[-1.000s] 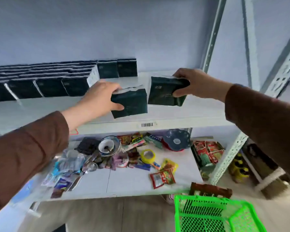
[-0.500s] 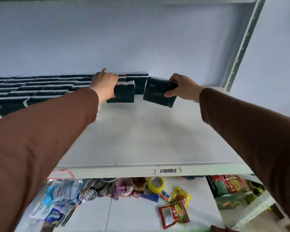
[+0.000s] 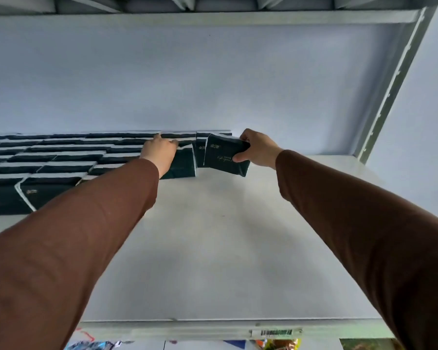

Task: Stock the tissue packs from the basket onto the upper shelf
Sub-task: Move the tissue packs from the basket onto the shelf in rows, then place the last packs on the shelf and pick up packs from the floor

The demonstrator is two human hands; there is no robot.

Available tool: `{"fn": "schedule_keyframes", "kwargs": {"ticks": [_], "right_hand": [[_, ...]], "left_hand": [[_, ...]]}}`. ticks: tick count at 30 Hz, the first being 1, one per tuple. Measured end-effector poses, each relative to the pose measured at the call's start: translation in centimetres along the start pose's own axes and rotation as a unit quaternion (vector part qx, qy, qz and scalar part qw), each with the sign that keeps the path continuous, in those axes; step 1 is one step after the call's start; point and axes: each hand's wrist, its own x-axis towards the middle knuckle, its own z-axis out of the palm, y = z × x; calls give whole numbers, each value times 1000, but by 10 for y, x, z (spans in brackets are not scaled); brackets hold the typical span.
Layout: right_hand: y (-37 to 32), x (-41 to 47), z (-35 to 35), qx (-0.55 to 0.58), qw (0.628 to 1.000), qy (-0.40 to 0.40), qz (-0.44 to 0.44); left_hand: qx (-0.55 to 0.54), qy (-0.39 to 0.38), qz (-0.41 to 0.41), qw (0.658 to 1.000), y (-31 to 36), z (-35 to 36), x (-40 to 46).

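Both my arms reach deep over the white upper shelf (image 3: 213, 248). My left hand (image 3: 159, 154) lies over the top of a dark green tissue pack (image 3: 181, 164) that stands on the shelf at the right end of the stocked rows (image 3: 48, 157); its fingers are hidden behind the pack. My right hand (image 3: 257, 149) grips a second dark green tissue pack (image 3: 224, 155), tilted and held just above the shelf, right of the first pack and in front of the back row's last packs. The basket is out of view.
Rows of dark tissue packs fill the shelf's left and back. A grey shelf upright (image 3: 390, 84) rises at the right, and the underside of a higher shelf (image 3: 213, 11) spans the top. The front lip carries a barcode label (image 3: 276, 332); items on the lower shelf peek out below.
Both hands have pushed farther back on the shelf. The left pack now stands against the end of the rows, and the right pack has come close to the back row.
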Motion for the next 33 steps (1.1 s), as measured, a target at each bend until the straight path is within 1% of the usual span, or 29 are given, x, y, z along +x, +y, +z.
{"fn": "schedule_keyframes", "kwargs": {"ticks": [3,6,10,13,19,24,33], "right_hand": [[-1,12,6,-23,1000,2,-5],[0,22,14,-43,999,12,-7],[-1,30,21,-71,997,18,-14],[-2,36,28,-98,995,22,-21],[-6,45,40,-130,991,29,-20],[-12,47,51,-110,992,57,-20],[-20,32,57,-158,983,94,-25]], "left_hand": [[26,40,2,999,0,12,9],[62,56,6,996,2,15,14],[39,73,-13,996,2,10,9],[21,84,6,996,1,4,-5],[-46,58,24,997,7,5,-38],[-67,42,33,996,10,4,-53],[-100,30,46,994,20,-2,-70]]}}
